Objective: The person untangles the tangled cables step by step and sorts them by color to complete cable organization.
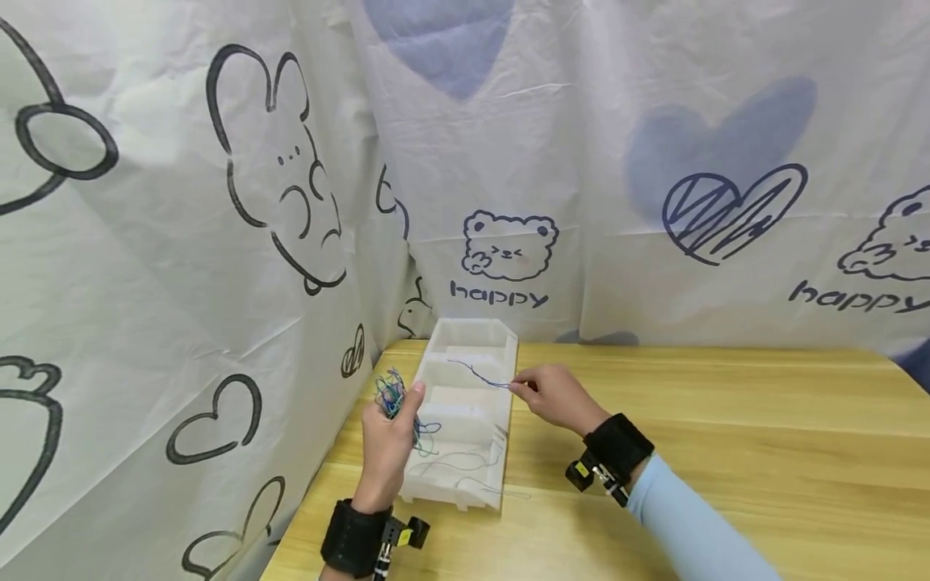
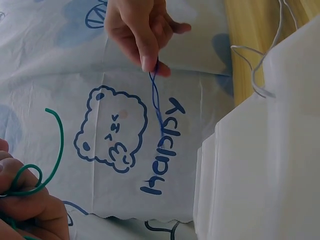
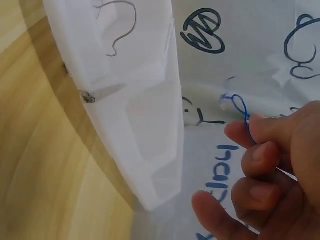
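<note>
My left hand (image 1: 388, 444) grips a tangled bunch of blue and green wires (image 1: 391, 393), some loose loops hanging below the thumb. In the left wrist view a green wire (image 2: 61, 145) curves out from that hand. My right hand (image 1: 555, 395) pinches a thin blue wire (image 1: 479, 376) between thumb and fingertips, its free end pointing left over the white bin. The white divided bin (image 1: 508, 379) stands between both hands, its compartments in a row. Thin grey wires (image 1: 465, 461) lie in its nearest compartment, one trailing over the right rim.
A wooden table (image 1: 726, 436) carries the bin and stretches off to the right. White cloth with drawn bears and hearts hangs behind the table (image 1: 617, 266) and along the left side (image 1: 182, 307). Each wrist wears a black band with a small camera.
</note>
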`<state>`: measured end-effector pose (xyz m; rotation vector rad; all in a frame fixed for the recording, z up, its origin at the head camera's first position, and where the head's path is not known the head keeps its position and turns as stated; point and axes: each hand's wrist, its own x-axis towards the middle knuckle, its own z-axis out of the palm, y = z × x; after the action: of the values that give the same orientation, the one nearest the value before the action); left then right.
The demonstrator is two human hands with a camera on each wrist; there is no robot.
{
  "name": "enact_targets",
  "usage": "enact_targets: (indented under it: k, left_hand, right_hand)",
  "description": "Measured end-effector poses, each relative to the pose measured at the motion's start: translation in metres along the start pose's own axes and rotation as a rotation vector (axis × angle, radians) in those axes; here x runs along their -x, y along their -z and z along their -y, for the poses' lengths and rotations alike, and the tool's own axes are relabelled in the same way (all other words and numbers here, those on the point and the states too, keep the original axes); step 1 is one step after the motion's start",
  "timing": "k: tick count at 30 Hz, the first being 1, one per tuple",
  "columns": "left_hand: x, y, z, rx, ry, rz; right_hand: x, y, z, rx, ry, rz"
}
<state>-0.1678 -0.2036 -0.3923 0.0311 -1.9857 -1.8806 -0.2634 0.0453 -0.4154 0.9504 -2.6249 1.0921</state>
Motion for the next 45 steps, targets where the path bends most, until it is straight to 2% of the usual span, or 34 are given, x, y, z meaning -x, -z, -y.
enact_targets:
  k: [7,18,22,29,36,45]
  left_hand:
    - [0.003,0.0,0.003,-0.023,0.022,-0.003]
    - [0.005,-0.002,0.001,-0.037,0.019,0.0]
    - [0.005,-0.004,0.002,-0.034,0.016,0.011]
    - [0.006,-0.006,0.004,-0.042,0.006,0.009]
    - [0.007,-0.007,0.003,-0.051,0.012,0.021]
    - [0.01,-0.013,0.005,-0.012,0.003,0.062]
  right_hand:
    - [-0.016,-0.024,-0.006,-0.045,-0.089,-0.033]
    - [-0.029,-0.041,-0.008,0.003,-0.109,-0.023]
    - [-0.031,-0.043,-0.007,0.01,-0.136,-0.006]
    - [-0.027,-0.041,-0.002,0.032,-0.179,0.074]
    - [-0.018,-0.031,0.002,0.004,-0.16,0.041]
    - [-0.01,-0.022,0.011,-0.005,-0.117,0.048]
